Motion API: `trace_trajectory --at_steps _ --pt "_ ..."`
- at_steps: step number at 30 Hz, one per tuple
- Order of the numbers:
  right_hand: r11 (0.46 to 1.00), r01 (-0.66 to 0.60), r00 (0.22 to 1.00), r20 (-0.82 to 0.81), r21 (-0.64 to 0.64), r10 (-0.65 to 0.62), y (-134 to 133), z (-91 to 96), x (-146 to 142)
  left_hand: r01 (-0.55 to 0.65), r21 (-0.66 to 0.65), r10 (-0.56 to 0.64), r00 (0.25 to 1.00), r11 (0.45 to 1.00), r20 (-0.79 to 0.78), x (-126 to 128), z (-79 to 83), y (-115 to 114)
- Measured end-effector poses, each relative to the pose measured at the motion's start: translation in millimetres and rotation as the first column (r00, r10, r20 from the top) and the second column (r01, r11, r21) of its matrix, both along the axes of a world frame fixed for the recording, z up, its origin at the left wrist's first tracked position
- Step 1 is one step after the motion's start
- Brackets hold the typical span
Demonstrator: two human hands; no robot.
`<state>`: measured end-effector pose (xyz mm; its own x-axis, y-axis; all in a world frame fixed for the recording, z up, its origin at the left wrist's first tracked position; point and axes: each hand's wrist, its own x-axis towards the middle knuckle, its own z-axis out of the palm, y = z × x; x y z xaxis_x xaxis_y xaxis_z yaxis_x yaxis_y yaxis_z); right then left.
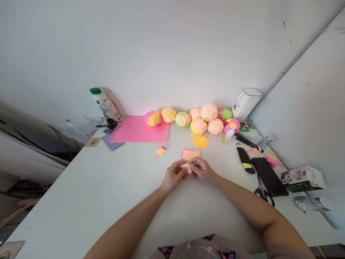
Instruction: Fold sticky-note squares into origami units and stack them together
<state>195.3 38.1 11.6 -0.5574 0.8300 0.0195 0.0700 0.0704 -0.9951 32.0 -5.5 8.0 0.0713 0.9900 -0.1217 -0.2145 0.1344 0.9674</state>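
A small piece of peach paper is pinched between my two hands above the white table. My left hand grips its left side, thumb in front, while my right hand has its fingertips closed on the right side. The paper looks folded; its exact shape is partly covered by my fingers. Just beyond my hands lies a stack of square notes, peach on top with a pink edge. To the left sits a small folded pink and yellow paper piece. Yellow paper sheets lie behind the stack.
Several faceted paper balls line the wall. A pink mat and a white bottle are at back left. On the right are a glue bottle, box cutter, scissors, black phone and milk carton.
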Motion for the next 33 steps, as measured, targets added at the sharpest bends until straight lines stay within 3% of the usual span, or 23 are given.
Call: trace_trajectory --at_steps 12,18,28,33 --pt "0.996 -0.047 0.999 0.03 0.071 0.045 -0.9 -1.8 -0.4 0.05 0.055 -0.049 0.999 0.997 -0.021 0.4 1.2 -0.5" --pt "0.989 -0.08 0.996 0.055 0.126 0.073 -2.6 -0.7 -0.9 0.007 0.063 -0.002 0.997 0.998 -0.076 -1.0 2.6 0.2" --pt "0.954 -0.065 0.99 0.139 0.292 0.025 -3.5 1.9 -3.5 0.019 0.057 -0.017 0.999 0.998 -0.039 1.1 3.0 -0.3" --pt "0.954 -0.058 0.989 0.147 0.294 0.015 -3.4 3.8 -3.5 0.065 0.098 -0.061 0.997 0.993 -0.051 0.6 4.2 -0.7"
